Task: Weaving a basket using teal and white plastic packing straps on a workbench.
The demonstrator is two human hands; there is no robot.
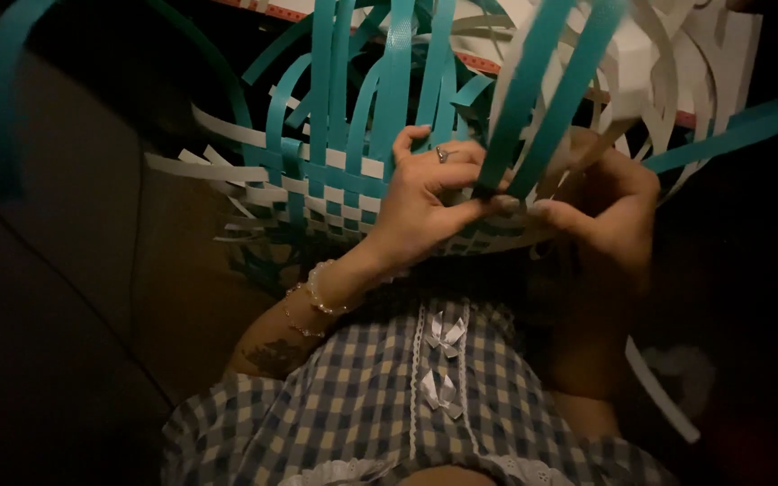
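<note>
On the person's lap, a half-woven basket of teal and white strips stands with loose ends fanning upward. The left hand, fingers curled, pinches a teal strip at the woven rim. The right hand, in shadow, closes on the same rim just beside it.

Half-woven basket of flat teal and white plastic strapping: smooth, slightly glossy, faintly embossed on the upright teal strips. White strips: matt by comparison. Blue-and-cream checked cloth garment: soft woven cotton look, white lace trim, satin-like bows. Pearly bead bracelet: glossy. Metal ring on left hand: shiny.
</note>
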